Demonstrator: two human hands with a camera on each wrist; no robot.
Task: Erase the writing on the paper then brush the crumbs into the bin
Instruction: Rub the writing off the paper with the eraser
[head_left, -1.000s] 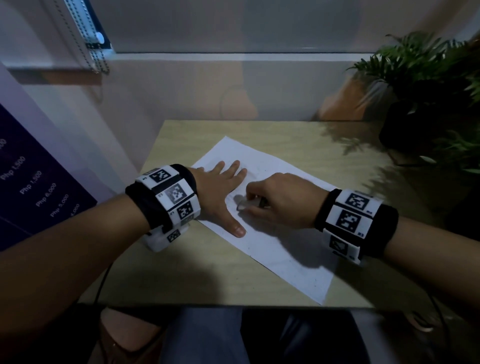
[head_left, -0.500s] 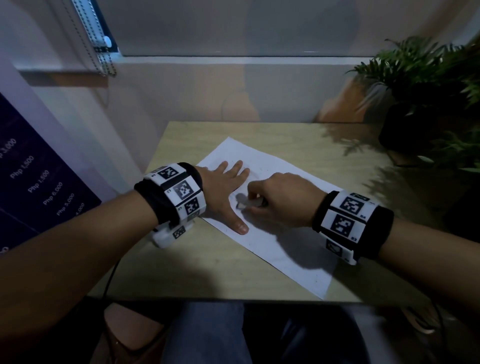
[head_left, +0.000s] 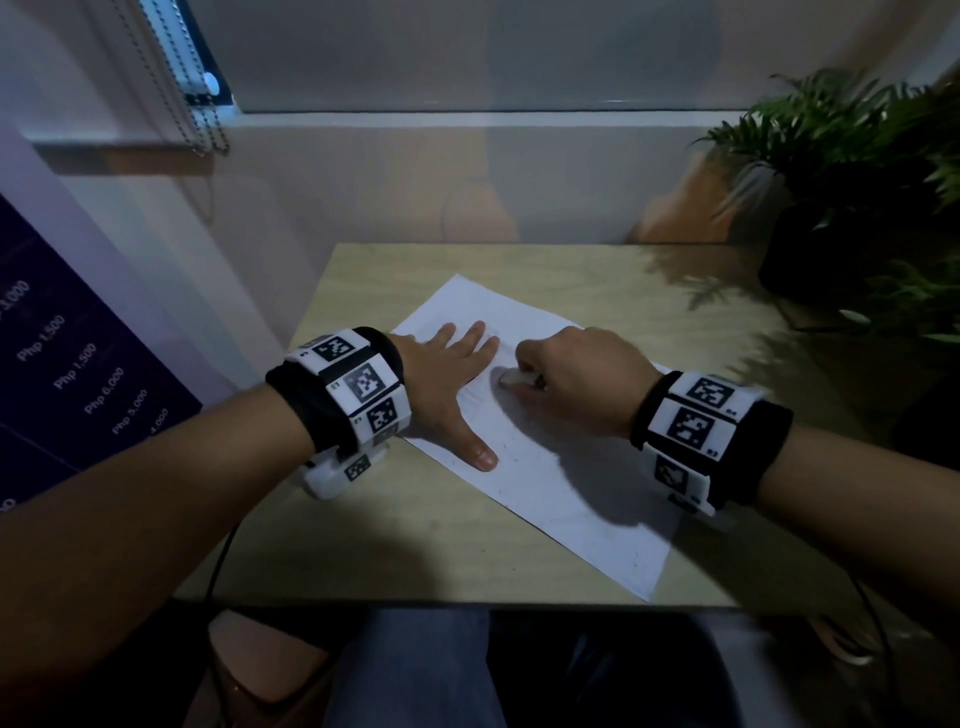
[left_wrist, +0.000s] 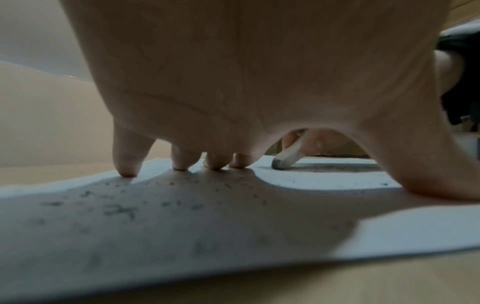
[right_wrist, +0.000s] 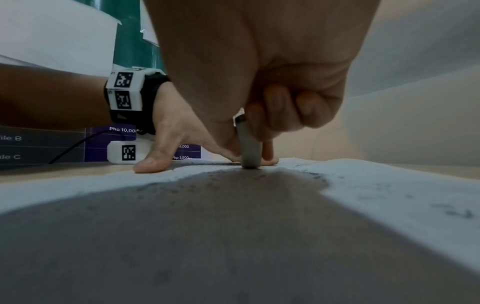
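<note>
A white sheet of paper (head_left: 550, 478) lies askew on the pale wooden table (head_left: 363, 545). My left hand (head_left: 447, 384) presses flat on its left part, fingers spread and straight. My right hand (head_left: 566, 379) pinches a white eraser (head_left: 511, 378) whose tip touches the paper just right of the left fingers. In the right wrist view the eraser (right_wrist: 249, 150) stands upright on the sheet, with dark crumbs (right_wrist: 233, 183) scattered in front of it. The left wrist view shows the fingertips (left_wrist: 179, 164) on the paper (left_wrist: 233, 226), the eraser (left_wrist: 285, 159) beyond them and faint pencil marks (left_wrist: 119, 211).
A potted plant (head_left: 852, 208) stands at the table's back right corner. A wall and window ledge (head_left: 467, 119) close off the far side. A dark price board (head_left: 67, 374) leans on the left. No bin shows in any view.
The eraser tip has shifted slightly along the paper near the left fingers. The left hand has stayed pressed on the sheet.
</note>
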